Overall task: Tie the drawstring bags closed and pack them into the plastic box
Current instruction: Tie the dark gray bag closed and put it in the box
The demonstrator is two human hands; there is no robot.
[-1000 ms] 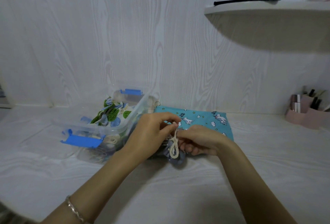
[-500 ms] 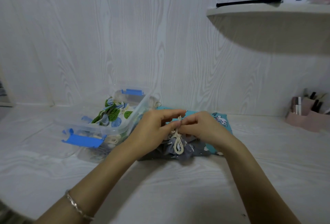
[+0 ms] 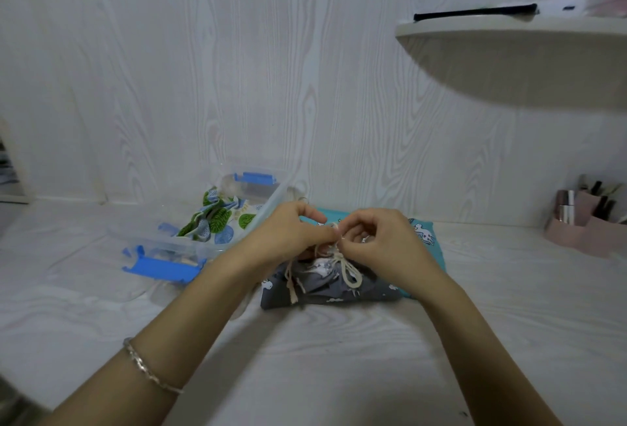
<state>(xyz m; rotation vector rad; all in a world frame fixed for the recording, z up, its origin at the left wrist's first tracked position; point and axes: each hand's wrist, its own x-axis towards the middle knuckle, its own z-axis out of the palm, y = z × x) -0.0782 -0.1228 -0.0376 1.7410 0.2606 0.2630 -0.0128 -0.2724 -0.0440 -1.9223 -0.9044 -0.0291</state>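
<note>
- Now, your left grip [image 3: 292, 233] and right grip [image 3: 385, 243] each pinch the cream cord [image 3: 346, 268], fingers curled.
- The cord gathers the grey bag [image 3: 322, 295] on the desk [image 3: 339, 364].
- Behind lies a teal bag [image 3: 428, 234]; left, the plastic box [image 3: 268, 203] holds a leaf-print bag [image 3: 219, 220].

No text, number or brand can be read. A small dark mark is seen on the white card [image 3: 559, 8] laid on the shelf [image 3: 509, 29], but it is too small to be made out.

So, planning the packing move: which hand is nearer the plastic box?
Left. The left hand sits just right of the plastic box; the right hand is farther right.
</note>
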